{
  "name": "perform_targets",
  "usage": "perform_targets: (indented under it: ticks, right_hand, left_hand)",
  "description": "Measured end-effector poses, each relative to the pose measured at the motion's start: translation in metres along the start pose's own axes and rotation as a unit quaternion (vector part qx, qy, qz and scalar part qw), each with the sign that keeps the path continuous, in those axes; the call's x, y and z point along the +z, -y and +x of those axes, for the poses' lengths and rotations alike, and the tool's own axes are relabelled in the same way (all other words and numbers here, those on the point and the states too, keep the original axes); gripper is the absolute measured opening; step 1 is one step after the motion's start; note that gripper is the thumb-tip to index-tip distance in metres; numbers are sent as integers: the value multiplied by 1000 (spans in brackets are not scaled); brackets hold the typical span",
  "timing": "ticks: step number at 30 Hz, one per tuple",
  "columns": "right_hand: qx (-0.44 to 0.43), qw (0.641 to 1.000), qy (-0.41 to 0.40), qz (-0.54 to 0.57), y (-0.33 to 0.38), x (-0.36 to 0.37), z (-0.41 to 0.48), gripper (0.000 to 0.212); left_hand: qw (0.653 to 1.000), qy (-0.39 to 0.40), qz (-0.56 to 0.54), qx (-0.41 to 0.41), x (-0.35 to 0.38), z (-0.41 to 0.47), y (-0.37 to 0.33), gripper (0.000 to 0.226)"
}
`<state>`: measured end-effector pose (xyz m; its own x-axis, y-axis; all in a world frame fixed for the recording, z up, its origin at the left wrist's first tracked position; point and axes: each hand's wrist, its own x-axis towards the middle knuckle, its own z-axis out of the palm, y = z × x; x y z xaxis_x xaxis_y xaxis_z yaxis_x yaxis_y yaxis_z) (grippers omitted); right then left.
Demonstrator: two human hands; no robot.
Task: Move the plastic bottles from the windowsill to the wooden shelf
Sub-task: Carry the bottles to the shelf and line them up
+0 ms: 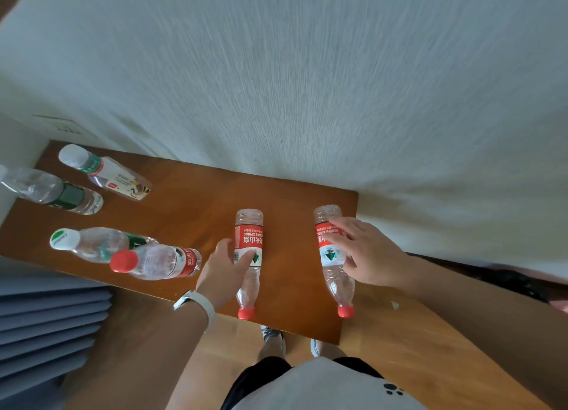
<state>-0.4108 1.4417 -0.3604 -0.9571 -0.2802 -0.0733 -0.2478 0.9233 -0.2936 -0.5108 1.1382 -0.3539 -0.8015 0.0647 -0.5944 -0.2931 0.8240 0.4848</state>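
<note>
Two clear plastic bottles with red labels and red caps lie lengthwise over the brown wooden shelf (190, 200), caps pointing toward me. My left hand (222, 271) holds the left bottle (249, 240) from its left side, thumb across the label. My right hand (365, 253) reaches over the right bottle (336, 283), fingers spread across its label and thumb on its near side. That bottle's cap reaches the shelf's right front corner. Whether the two bottles touch the shelf I cannot tell.
Several other bottles stand on the shelf's left part: a red-capped one (159, 262), a white-capped one (92, 243), a green-labelled one (55, 191) and a white-labelled one (107, 173). A white wall rises behind. Grey folded fabric (46, 317) lies lower left. Wooden floor shows below.
</note>
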Motion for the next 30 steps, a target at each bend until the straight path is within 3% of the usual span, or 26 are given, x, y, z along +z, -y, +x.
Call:
perform_targets:
  ticks: [4,8,11,15,18,23,26,30]
  right_hand:
    - [-74,994,72,-44,-8,-2,9,69]
    - [-133,982,90,-94,-13,-4,17,67]
    - [-151,976,85,-134,-17,-1,22,54]
    - [-142,974,96,-146,-16,3,26,51]
    - [-113,979,116,-121,-16,5,24,58]
    - [-16,994,87,-59,-19,5,10,57]
    - [56,996,74,-2,-19,4,0,61]
    - [167,981,33,88,-16,4,-12,68]
  left_hand:
    - [974,-65,159,148,-11,-3,4,50]
    - [877,-54,349,327,-22,7,0,54]
    - [820,-10,441,366,-31,13,-7,74]
    - [776,19,515,363,-32,10,-11,86]
    - [756,30,547,358,-29,11,-6,93]
    - [723,48,563,398,-24,13,-4,84]
    - [721,48,549,420,-24,18,-3,79]
    - [745,23,502,440,-25,20,-5,75]
